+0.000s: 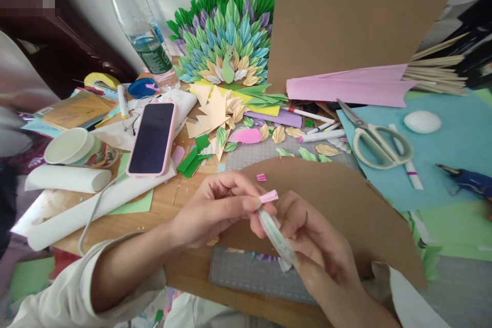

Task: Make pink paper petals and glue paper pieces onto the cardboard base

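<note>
In front of me my left hand [223,207] is closed, its thumb and forefinger pinching a small folded strip of pink paper [269,196]. My right hand [319,246] is closed on a slim whitish translucent tube [277,236] with green print. The tube's upper end meets the left fingertips, just below the pink strip. Whether it is a glue tube or a wrapper I cannot tell. Both hands are above a brown cardboard piece [326,189] with a curved edge. A smaller pink paper scrap [261,177] lies on that cardboard, beyond my left fingers.
A paper peacock [228,69] stands at the back beside upright cardboard [346,15]. Scissors [378,143], a white egg-shaped piece [423,121] and a blue-handled tool [469,179] lie right. A phone [151,138], paper cup [80,148] and bottle [148,46] stand left.
</note>
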`<state>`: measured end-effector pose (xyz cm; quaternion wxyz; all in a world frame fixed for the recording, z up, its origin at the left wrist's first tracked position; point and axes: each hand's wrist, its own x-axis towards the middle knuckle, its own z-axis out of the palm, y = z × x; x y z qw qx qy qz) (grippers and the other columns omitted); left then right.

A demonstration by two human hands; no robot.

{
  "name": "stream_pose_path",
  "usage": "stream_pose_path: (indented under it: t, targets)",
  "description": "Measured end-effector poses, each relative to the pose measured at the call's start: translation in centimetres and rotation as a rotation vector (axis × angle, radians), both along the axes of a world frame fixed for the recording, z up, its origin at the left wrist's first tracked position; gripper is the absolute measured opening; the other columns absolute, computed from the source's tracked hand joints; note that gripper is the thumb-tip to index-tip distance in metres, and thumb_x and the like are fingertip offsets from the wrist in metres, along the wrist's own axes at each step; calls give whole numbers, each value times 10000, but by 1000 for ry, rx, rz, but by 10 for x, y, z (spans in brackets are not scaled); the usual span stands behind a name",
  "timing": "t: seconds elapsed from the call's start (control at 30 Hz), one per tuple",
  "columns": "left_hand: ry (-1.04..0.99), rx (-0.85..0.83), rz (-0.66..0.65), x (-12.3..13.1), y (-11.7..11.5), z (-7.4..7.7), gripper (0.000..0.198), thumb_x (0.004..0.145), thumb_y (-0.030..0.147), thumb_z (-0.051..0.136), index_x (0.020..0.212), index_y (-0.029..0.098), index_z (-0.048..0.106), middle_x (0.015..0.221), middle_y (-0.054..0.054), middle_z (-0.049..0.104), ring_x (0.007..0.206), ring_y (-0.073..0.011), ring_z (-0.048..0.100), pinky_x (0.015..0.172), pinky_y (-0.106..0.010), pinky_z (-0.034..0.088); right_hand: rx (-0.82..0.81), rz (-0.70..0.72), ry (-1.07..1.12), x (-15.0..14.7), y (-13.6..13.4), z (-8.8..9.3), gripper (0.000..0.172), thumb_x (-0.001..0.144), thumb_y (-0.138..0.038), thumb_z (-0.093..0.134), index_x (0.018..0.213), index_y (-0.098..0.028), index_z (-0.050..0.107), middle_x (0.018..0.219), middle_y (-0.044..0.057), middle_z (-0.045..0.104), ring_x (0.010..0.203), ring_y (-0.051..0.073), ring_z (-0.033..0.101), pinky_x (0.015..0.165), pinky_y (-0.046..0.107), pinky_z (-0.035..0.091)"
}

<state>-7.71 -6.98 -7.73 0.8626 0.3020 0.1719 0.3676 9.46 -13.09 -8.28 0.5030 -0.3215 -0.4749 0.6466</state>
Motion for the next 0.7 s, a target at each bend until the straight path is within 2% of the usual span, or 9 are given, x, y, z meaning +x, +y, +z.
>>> stream_pose_path:
  t: [0.1, 0.17, 0.3, 0.53, 0.7]
  targets:
    - [3, 0, 6, 0, 1, 0, 79, 880, 138, 670, 878, 136, 749, 894, -47, 778, 654, -97, 729, 680, -177, 592, 22, 68, -19, 2, 0, 3, 59, 930, -261, 493, 901, -262, 441, 941, 30, 467, 942, 201, 496, 871, 390, 454]
    - [-6, 3, 2, 0, 1, 0, 87, 883, 131, 662, 885, 135, 749, 899, -47, 780, 659, -98, 731, 675, -174, 590, 18, 97, -42, 3, 0, 4, 80, 917, -253, 506, 919, -262, 426, 961, 29, 463, 949, 198, 479, 892, 394, 444]
    - [-24, 15, -5, 2, 1, 0, 98, 886, 119, 652, 891, 129, 749, 900, -46, 780, 668, -96, 730, 674, -175, 588, 31, 74, -3, 3, 0, 1, 119, 914, -216, 510, 874, -255, 404, 922, 17, 446, 902, 185, 467, 845, 368, 441]
    - [37, 9, 8, 2, -1, 2, 54, 859, 147, 691, 849, 126, 739, 843, -55, 769, 614, -102, 714, 622, -186, 572, 37, 85, -43, 2, -2, 1, 155, 942, -388, 486, 895, -268, 401, 934, 25, 434, 881, 196, 466, 764, 350, 445]
    - [28, 11, 6, 2, -2, 3, 40, 851, 163, 707, 856, 136, 736, 837, -48, 768, 612, -109, 720, 649, -213, 591, 2, -22, -62, -1, -1, 6, 167, 945, -265, 489, 788, -242, 436, 813, 13, 482, 779, 166, 500, 675, 300, 443]
